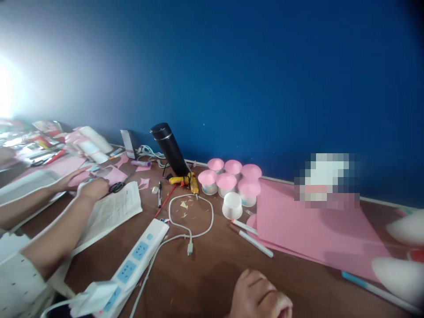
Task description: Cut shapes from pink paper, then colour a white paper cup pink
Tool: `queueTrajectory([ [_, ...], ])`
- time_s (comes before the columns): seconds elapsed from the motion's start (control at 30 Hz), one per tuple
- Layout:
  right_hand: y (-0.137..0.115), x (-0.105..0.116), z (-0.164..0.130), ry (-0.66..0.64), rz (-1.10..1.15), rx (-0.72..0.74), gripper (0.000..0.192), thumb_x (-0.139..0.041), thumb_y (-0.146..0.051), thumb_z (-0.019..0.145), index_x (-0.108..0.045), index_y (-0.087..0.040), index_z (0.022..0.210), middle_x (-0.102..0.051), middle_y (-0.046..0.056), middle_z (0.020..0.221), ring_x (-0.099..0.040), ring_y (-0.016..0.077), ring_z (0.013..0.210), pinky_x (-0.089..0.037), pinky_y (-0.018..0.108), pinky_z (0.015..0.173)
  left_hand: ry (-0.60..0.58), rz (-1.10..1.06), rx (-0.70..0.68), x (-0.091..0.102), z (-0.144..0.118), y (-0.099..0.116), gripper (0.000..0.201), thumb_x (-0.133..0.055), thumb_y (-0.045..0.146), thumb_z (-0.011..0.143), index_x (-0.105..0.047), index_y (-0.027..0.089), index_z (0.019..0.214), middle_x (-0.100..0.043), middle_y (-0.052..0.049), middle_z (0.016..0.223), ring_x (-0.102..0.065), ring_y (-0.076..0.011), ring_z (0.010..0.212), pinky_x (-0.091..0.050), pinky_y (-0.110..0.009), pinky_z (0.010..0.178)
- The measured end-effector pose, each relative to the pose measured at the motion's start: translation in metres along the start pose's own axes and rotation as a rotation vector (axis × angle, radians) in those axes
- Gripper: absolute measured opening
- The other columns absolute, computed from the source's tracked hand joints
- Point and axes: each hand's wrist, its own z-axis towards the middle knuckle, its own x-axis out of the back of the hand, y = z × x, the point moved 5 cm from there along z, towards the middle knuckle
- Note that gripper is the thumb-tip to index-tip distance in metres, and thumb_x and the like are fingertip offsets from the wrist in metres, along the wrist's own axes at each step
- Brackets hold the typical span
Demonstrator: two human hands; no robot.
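one hand of the wearer, probably the left, is curled with the fingers folded inward. how tightly it closes, and whether it has hold of anything, cannot be told. the other hand is not in view.

the nearest items are two white pens, the lower pen just beyond the knuckles and the upper pen slightly farther. the stacked pink sheets lie ahead and to the right of the hand; the white cup and the pink-topped cups stand ahead, past the pens.

handling guidance: lift pens by the barrel, not by sweeping, since the upper one probably rests against the sheets and could drag them. approach the cups from above; they look light and easily tipped. keep the wrist clear of the cable, left of the hand, which could snag. treat the yellow glue gun, ahead and left, as possibly hot.

visibility limits: the wrist is cut off by the lower edge. a pixelated patch hides an object above the sheets. the pale rounded shapes, right of the hand, are too blurred to identify. far left, a co-worker's hands partly hide the scissors.
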Motion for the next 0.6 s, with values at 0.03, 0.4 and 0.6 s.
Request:
queueTrajectory([
  [0.03,-0.006,-0.001,-0.002,-0.012,-0.029,0.066,0.039,-0.035,-0.038,0.095,-0.065,-0.022,0.075,-0.052,0.003,0.051,-0.036,0.0109,0.036,-0.030,0.024,0.029,-0.049,-0.006,-0.042,0.004,0.005,0.004,0.009,-0.053,0.012,0.069,-0.053,0.021,0.069,-0.049,0.002,0.049,-0.045,-0.0117,0.050,-0.031,-0.029,0.050],
  [0.4,-0.117,-0.024,-0.080,0.067,-0.217,0.371,0.042,-0.036,-0.030,0.091,-0.051,-0.018,0.054,-0.054,0.000,0.049,-0.044,0.0107,0.043,-0.025,0.029,0.044,-0.360,0.164,-0.022,0.012,0.013,0.026,0.017,-0.044,0.020,0.084,-0.060,0.018,0.078,-0.060,-0.004,0.070,-0.054,-0.0161,0.072,-0.042,-0.032,0.072],
  [0.6,-0.160,-0.005,-0.130,-0.021,-0.262,0.472,0.046,-0.038,-0.023,0.095,-0.046,-0.018,0.050,-0.047,-0.003,0.045,-0.038,0.0081,0.042,-0.023,0.027,0.044,-0.342,-0.061,0.018,0.059,-0.028,0.078,0.033,-0.046,0.014,0.083,-0.050,0.018,0.116,-0.063,-0.008,0.097,-0.057,-0.0173,0.089,-0.046,-0.033,0.082],
])
